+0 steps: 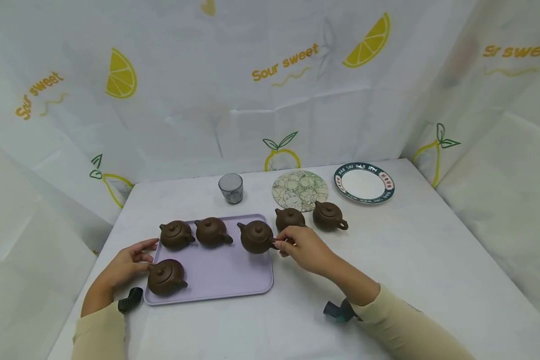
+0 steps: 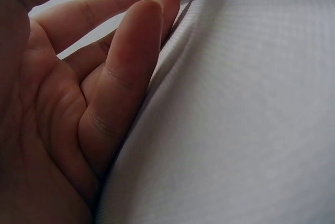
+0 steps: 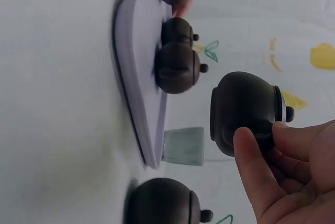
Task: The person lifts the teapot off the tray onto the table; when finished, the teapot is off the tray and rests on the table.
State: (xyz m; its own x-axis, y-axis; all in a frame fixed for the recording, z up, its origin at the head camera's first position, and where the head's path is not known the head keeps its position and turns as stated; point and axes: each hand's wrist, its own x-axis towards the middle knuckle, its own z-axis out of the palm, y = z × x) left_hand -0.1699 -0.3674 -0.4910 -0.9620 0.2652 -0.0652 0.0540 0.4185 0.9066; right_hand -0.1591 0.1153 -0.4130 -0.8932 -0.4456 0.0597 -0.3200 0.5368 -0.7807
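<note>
My right hand [image 1: 307, 250] pinches a dark brown teapot [image 1: 256, 237] by its handle. In the right wrist view that teapot [image 3: 246, 110] hangs raised above the tray's level, upright, with its lid on. The lilac tray [image 1: 227, 277] bears a teapot [image 1: 176, 235] at its back left, another teapot [image 1: 210, 232] beside that, and one more teapot [image 1: 165, 278] at the front left. My left hand [image 1: 125, 265] rests at the tray's left rim, its fingers loosely bent and fingertips right at the edge; the left wrist view shows these fingers [image 2: 123, 62] low against the cloth.
Right of the tray stand a teapot [image 1: 290, 218], partly behind my right hand, and another teapot [image 1: 328, 216]. Farther back are a clear glass [image 1: 231, 188], a round patterned mat [image 1: 300, 190] and a green-rimmed plate [image 1: 364, 183]. A printed white cloth [image 1: 184, 100] hangs behind the table.
</note>
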